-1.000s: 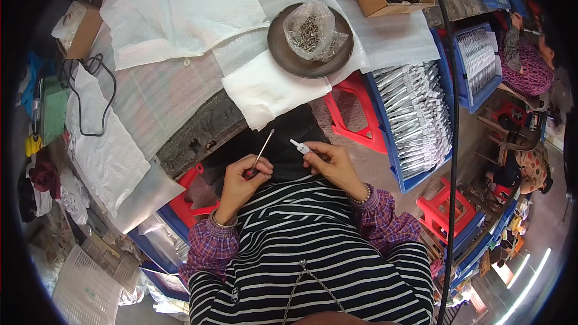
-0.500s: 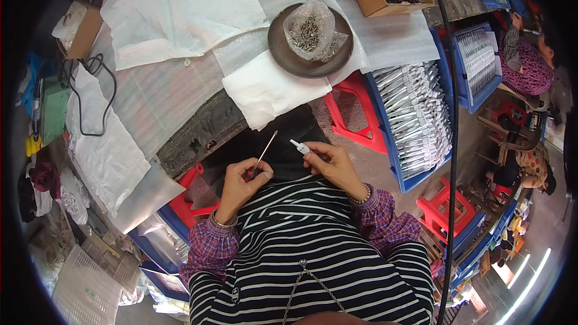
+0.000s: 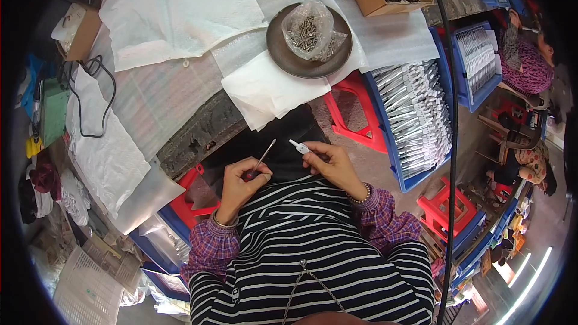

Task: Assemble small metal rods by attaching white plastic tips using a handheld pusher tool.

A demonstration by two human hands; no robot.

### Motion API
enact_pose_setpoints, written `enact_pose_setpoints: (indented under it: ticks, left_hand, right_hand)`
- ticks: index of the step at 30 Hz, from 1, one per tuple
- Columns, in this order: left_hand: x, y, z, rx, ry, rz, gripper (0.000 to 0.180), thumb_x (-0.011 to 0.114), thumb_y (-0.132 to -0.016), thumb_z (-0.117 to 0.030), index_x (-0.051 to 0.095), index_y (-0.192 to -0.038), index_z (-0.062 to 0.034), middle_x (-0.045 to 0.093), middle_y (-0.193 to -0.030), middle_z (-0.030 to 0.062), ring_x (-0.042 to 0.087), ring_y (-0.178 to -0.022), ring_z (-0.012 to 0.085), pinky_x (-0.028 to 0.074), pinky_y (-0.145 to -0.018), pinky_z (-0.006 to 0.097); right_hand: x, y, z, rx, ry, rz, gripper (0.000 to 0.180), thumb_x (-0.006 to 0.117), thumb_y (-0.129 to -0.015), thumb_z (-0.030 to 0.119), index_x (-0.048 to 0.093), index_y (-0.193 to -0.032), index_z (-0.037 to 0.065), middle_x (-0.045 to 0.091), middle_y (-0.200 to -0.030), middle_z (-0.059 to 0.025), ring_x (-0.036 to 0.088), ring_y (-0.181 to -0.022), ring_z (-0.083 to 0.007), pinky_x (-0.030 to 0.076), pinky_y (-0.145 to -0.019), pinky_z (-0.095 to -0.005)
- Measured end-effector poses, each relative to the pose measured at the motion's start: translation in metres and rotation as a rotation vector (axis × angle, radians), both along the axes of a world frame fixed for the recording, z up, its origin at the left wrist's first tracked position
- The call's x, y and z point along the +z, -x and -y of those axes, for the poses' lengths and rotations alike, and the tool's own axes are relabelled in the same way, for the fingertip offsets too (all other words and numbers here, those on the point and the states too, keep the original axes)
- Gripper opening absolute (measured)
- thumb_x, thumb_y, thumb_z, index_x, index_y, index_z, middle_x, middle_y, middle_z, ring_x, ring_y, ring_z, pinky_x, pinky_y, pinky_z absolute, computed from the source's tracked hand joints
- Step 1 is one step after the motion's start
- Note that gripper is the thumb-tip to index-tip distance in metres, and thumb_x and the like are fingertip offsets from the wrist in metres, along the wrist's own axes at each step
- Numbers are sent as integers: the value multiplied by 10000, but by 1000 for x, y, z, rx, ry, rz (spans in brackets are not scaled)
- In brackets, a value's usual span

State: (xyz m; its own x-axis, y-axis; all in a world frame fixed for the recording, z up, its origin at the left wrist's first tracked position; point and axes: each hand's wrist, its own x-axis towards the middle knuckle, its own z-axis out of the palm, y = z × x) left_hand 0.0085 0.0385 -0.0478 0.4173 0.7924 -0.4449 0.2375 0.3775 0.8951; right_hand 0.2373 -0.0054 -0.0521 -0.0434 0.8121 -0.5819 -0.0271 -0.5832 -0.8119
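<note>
Over my lap, my left hand (image 3: 239,185) is closed round the dark red handle of a screwdriver (image 3: 265,154). Its thin metal shaft points up and away from me. My right hand (image 3: 336,167) pinches a small white plastic piece (image 3: 299,147) with a narrow end, which points toward the screwdriver without touching it. Part of the white piece is hidden by my fingers. Beyond both hands, on the table, a dark round dish (image 3: 279,54) carries a clear plastic bag (image 3: 308,27) of small metal screws or pins.
A blue crate (image 3: 395,165) of many white and silver handled pieces stands at my right, beside a red stool (image 3: 355,123). A cardboard box (image 3: 385,7) of metal parts sits at the far edge. A black cable (image 3: 453,162) hangs down on the right. Other people sit farther right.
The screwdriver's tip has dipped slightly toward me as my left fingers shifted on its handle. My right hand and the white piece have hardly moved.
</note>
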Motion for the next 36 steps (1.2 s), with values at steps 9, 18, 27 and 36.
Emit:
enact_pose_setpoints:
  ticks: [9,18,27,36]
  left_hand:
    - [22,-13,1,-51,-240,-107,173,572,-699,92,649,-828,5,627,-764,66,564,-625,116,405,-565,217]
    - [17,-1,2,-222,-255,-139,186,603,-719,63,647,-884,-10,623,-776,87,570,-602,143,407,-528,226]
    - [28,-2,4,-203,-418,-221,254,607,-724,33,632,-972,-15,622,-819,104,562,-687,242,450,-615,304]
    - [45,7,5,-269,-259,-304,325,656,-750,-42,612,-1072,-39,621,-845,110,574,-696,268,458,-636,322]
  right_hand:
    - [2,1,-1,-15,11,-28,258,605,-867,115,624,-1102,8,628,-693,-15,527,-548,-43,449,-512,-199]
    - [2,0,-1,-5,15,-23,250,599,-871,115,625,-1097,11,630,-699,-18,537,-553,-46,453,-511,-199]
    - [2,0,-2,-2,4,-12,246,597,-874,113,626,-1094,7,636,-711,-20,542,-564,-47,457,-514,-201]
    - [1,0,-1,-87,31,-32,243,644,-847,123,633,-1051,-10,616,-722,-4,539,-589,-40,450,-521,-188]
